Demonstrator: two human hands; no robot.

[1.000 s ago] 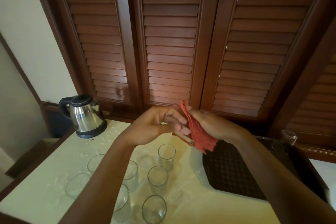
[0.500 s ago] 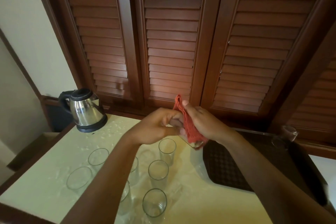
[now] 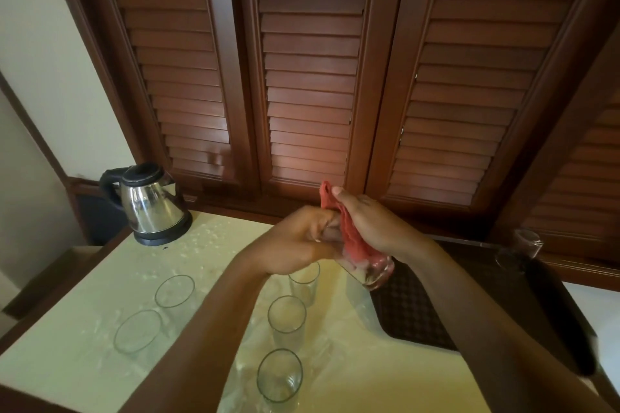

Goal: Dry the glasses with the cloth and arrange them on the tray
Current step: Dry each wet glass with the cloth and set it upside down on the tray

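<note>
Above the table I hold a clear glass [image 3: 377, 271], tilted with its base toward the lower right. My left hand [image 3: 302, 238] grips its upper part. My right hand [image 3: 369, 221] holds a red cloth [image 3: 349, 238] wrapped over the glass, with a corner sticking up past my thumb. Several clear glasses stand on the cream tabletop below, among them one [image 3: 303, 282] under my left hand and one [image 3: 280, 375] near the front. A dark patterned tray [image 3: 412, 315] lies to the right, with one glass [image 3: 520, 248] at its far right corner.
A steel kettle with a black handle [image 3: 151, 204] stands at the table's back left. Brown louvred doors [image 3: 308, 77] rise directly behind the table. The tabletop [image 3: 84, 305] looks wet around the glasses.
The cloth has gone from hanging loose below my right hand to being bunched over the glass. The glass's base now shows below the cloth.
</note>
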